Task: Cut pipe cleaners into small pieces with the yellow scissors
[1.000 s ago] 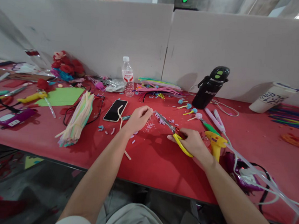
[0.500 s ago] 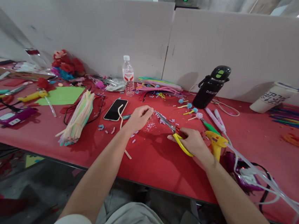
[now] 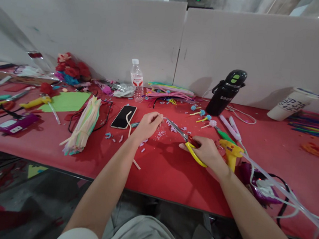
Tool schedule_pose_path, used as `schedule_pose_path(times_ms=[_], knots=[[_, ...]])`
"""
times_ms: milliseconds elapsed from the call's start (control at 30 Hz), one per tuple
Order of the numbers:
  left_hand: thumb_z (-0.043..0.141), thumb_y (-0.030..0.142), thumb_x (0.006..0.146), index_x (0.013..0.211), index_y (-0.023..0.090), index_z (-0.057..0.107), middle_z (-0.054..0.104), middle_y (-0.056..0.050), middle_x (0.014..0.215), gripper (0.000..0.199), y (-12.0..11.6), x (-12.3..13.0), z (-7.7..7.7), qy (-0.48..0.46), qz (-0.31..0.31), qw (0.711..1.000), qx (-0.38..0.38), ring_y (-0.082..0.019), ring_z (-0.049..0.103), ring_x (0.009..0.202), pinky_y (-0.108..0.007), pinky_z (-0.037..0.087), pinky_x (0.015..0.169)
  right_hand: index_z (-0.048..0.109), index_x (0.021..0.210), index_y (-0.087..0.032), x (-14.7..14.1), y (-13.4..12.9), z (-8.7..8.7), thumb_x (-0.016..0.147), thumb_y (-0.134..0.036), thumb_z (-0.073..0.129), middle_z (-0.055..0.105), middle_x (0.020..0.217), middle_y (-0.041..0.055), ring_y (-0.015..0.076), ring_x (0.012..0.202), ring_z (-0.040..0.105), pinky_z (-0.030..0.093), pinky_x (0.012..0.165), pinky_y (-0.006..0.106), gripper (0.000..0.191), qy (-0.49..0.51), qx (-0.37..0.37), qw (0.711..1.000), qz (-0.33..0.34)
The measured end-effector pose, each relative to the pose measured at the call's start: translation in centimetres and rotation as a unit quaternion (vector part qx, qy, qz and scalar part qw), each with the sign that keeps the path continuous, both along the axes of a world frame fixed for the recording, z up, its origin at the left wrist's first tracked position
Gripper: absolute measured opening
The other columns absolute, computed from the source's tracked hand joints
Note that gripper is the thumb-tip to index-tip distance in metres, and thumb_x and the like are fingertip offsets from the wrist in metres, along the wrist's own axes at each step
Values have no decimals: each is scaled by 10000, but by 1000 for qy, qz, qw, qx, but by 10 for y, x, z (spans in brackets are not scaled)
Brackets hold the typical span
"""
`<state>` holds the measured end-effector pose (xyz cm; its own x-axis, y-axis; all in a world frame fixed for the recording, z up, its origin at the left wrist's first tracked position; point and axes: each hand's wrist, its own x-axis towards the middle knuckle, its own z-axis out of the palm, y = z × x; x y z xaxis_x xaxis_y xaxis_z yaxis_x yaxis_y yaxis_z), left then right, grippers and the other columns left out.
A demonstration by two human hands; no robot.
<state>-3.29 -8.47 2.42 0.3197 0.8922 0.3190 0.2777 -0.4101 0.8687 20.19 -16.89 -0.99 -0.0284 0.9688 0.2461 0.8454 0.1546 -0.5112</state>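
Note:
My right hand (image 3: pixel 203 150) grips yellow-and-red handled scissors (image 3: pixel 193 153), their blades pointing left toward my left fingertips. My left hand (image 3: pixel 150 125) is pinched closed near the blade tips; whatever it holds is too small to make out. Below the blades, tiny pale clippings (image 3: pixel 160 135) and short lilac pieces (image 3: pixel 173 128) are scattered on the red table (image 3: pixel 159 176). A cream pipe cleaner (image 3: pixel 136 164) lies partly hidden under my left forearm. To the left of that hand rests a black-screened phone (image 3: pixel 123 117) with a cream strand across it.
Left of the phone is a bundle of pale pipe cleaners (image 3: pixel 84 127). A water bottle (image 3: pixel 136 80) and a black flask (image 3: pixel 226 93) stand at the back. Small fluffy flowers (image 3: pixel 212 123) lie near the flask. A yellow glue gun (image 3: pixel 232 152) is close to my right wrist.

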Motion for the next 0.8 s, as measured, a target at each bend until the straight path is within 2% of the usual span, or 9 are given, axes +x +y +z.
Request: schedule_pose_path(times_ms=[800], knots=[[423,417,868,650,157,512,494,8,587,351,-3,2,3,1,-1,1000,-15,-91,452,539,-227,345,534,382,537,-173,0,1,-1,672,-700,580,330,502,-41,75,498,242,196,438,220,579,-2,2,1000,7]])
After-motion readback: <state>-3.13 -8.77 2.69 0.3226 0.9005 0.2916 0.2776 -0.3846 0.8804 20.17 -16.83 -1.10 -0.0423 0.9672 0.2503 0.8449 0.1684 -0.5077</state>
